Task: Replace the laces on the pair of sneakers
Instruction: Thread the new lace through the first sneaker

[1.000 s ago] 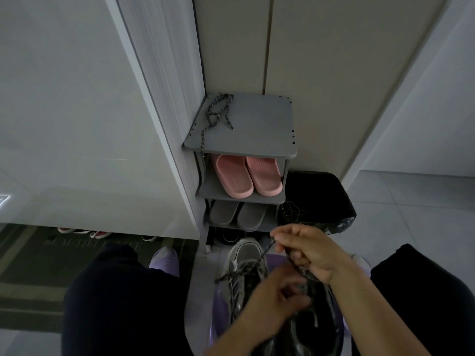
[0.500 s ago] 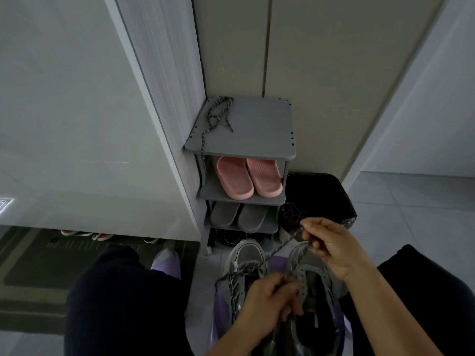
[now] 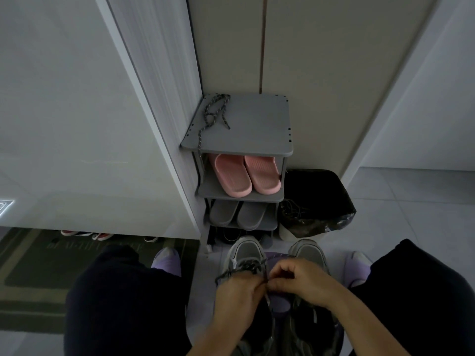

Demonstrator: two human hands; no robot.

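— While the sneakers (image 3: 245, 249) stand on the floor between your knees, where's the lace (image 3: 241, 267)?
— Bunched on one sneaker; my left hand (image 3: 239, 296) and right hand (image 3: 300, 281) meet there, each grip pinched on it. A spare lace (image 3: 213, 111) lies atop the rack (image 3: 246, 142).

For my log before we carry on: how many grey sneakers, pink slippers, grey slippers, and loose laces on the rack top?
Grey sneakers: 2
Pink slippers: 2
Grey slippers: 2
Loose lace on rack top: 1
Total: 7

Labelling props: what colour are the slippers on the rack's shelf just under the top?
Pink. The slippers show best in the head view.
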